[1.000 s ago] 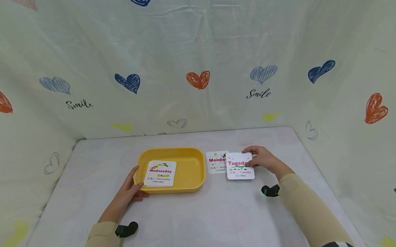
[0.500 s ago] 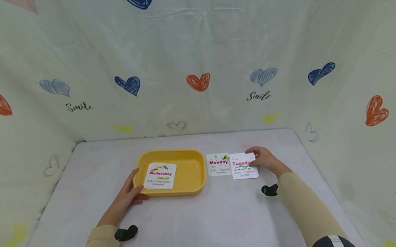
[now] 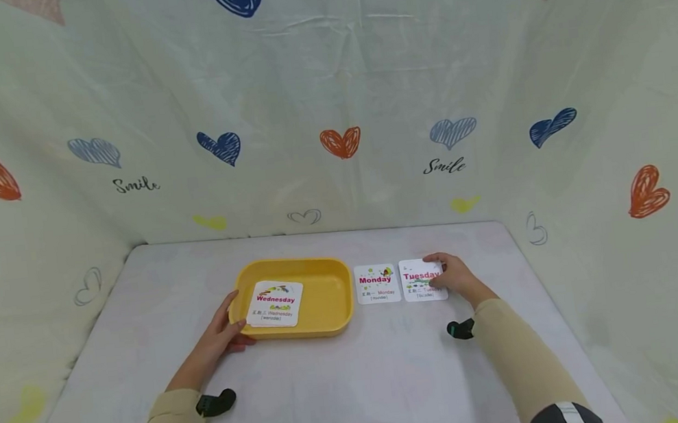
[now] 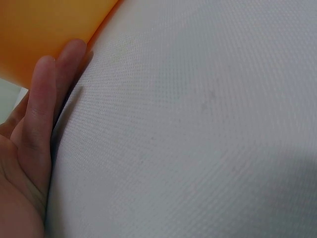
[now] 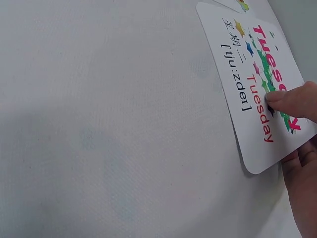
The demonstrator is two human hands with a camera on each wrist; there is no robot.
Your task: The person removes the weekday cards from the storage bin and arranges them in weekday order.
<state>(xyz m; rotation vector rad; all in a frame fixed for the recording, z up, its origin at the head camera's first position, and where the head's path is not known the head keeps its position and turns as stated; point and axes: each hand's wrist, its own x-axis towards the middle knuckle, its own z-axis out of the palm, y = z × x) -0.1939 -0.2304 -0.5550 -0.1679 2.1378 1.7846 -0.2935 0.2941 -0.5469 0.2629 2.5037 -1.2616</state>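
A yellow tray [image 3: 326, 299] lies on the white table with a Wednesday card [image 3: 274, 304] at its left end. My left hand [image 3: 212, 344] grips the tray's left edge, thumb at the rim; in the left wrist view its fingers [image 4: 42, 94] lie against the tray's yellow outer wall [image 4: 54, 29]. To the right of the tray, my right hand [image 3: 459, 277] pinches the right edge of a Tuesday card [image 3: 415, 287]. The thumb [image 5: 294, 101] is on the card's printed face, other fingers under it. A Monday card [image 3: 378, 285] lies between tray and Tuesday card.
The white table [image 3: 345, 390] meets a cloth backdrop [image 3: 387, 82] printed with hearts at its far edge, and the cloth continues on both sides. Dark devices [image 3: 216, 403] are worn at both wrists.
My right hand has moved the Tuesday card right, off the Monday card it overlapped, leaving a narrow gap. My left hand and the tray have stayed in place.
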